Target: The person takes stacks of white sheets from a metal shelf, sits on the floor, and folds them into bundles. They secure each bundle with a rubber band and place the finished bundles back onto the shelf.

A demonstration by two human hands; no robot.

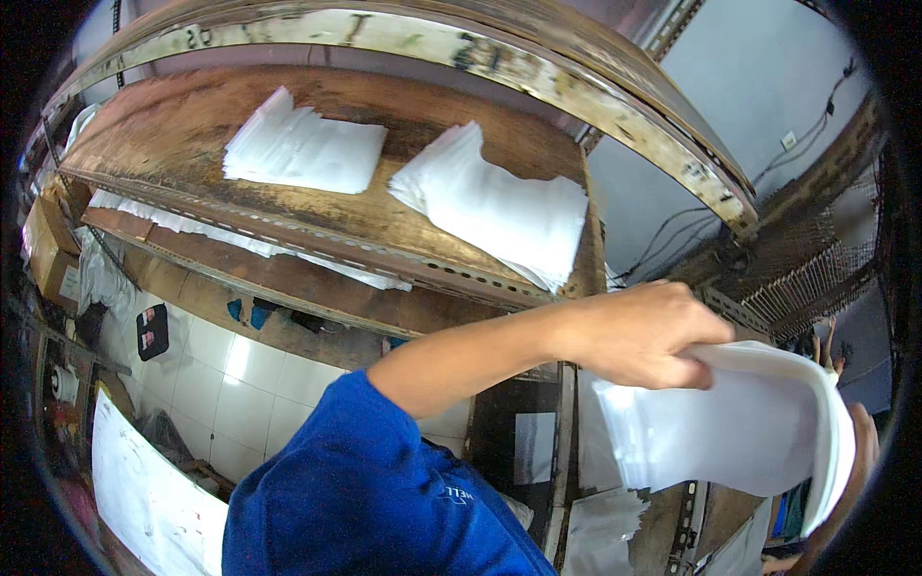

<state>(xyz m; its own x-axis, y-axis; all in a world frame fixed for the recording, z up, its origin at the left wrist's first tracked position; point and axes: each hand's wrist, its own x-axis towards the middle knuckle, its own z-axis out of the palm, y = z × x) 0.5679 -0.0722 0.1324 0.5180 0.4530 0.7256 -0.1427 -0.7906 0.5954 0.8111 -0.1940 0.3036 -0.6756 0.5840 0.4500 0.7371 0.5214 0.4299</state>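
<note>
My left hand (663, 336) reaches across to the right, fingers closed over the upper edge of a thick stack of thin white sheets (740, 422). The stack bends in a curve, and its loose left ends fan out unevenly. At the far right, my right hand (864, 437) grips the stack's outer edge; most of its fingers are hidden. Below the held stack, more white sheets (600, 538) lie on a lower surface. On the wooden shelf (317, 82) to the left rest two similar piles, a left sheet pile (307, 149) and a right sheet pile (499, 202).
A metal-edged upper shelf (403, 34) arches over the piles. Beneath, a lower shelf (259, 274) holds more sheets. A wire rack (797, 278) stands at the right, near cables on the wall. At left are a cardboard box (50, 250), white tiled floor (230, 403) and a white board (154, 490).
</note>
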